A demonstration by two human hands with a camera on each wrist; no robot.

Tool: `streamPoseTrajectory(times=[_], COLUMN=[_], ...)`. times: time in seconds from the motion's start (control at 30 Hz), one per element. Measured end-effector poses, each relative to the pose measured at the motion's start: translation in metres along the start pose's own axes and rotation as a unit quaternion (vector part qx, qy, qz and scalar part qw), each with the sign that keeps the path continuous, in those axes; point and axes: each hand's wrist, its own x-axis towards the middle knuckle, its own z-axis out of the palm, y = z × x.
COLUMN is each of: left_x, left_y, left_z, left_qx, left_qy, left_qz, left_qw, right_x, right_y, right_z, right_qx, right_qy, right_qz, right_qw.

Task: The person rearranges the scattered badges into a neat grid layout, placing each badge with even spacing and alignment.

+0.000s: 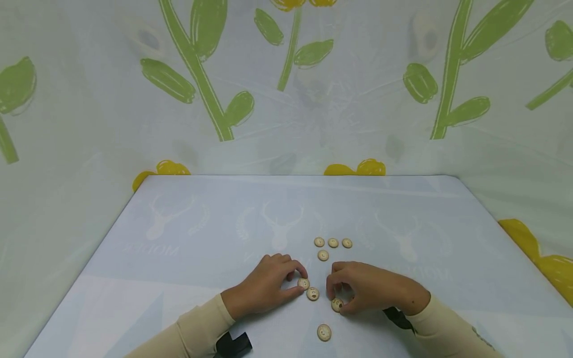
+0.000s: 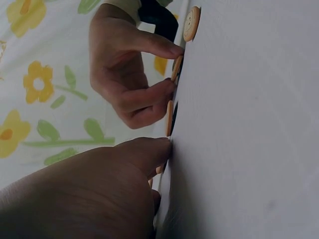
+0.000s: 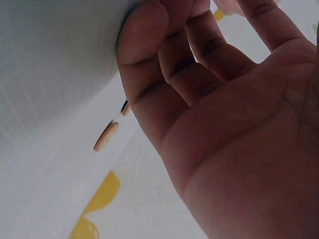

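Note:
My left hand (image 1: 268, 286) pinches a round wooden button (image 1: 303, 284) between thumb and forefinger, low at the table. Just past that thumb lies a second button (image 1: 313, 294), touching or nearly touching the first. Opposite, my right hand (image 1: 369, 288) pinches another button (image 1: 337, 305) by its edges. In the left wrist view this button (image 2: 176, 68) is tipped up on edge between the right thumb and fingers. The right wrist view is filled by the right palm (image 3: 239, 129), which hides the pinched button.
Beyond the hands, three buttons (image 1: 333, 242) form a row, with a single button (image 1: 323, 255) just below it. Nearer the body lies one more button (image 1: 324, 332). All lie on a pale printed table (image 1: 201, 219), backed by a flowered curtain (image 1: 349, 124).

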Motion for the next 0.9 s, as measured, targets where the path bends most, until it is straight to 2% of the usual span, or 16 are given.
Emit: streamPoseTrajectory(times=[0.13, 0.9], left_x=[-0.0004, -0.0001], left_y=[0.0006, -0.0004], left_z=[-0.0001, 0.0009], left_qx=[0.000, 0.010], left_qy=[0.002, 0.016], left_qz=[0.000, 0.015], left_qw=[1.0000, 0.9997], right_x=[0.0002, 0.0013], right_y=[-0.0006, -0.0045], right_z=[0.0005, 0.0023], right_qx=[-0.005, -0.039], right_qy=[-0.001, 0.027], right_qz=[0.008, -0.029], right_qw=[1.000, 0.998])
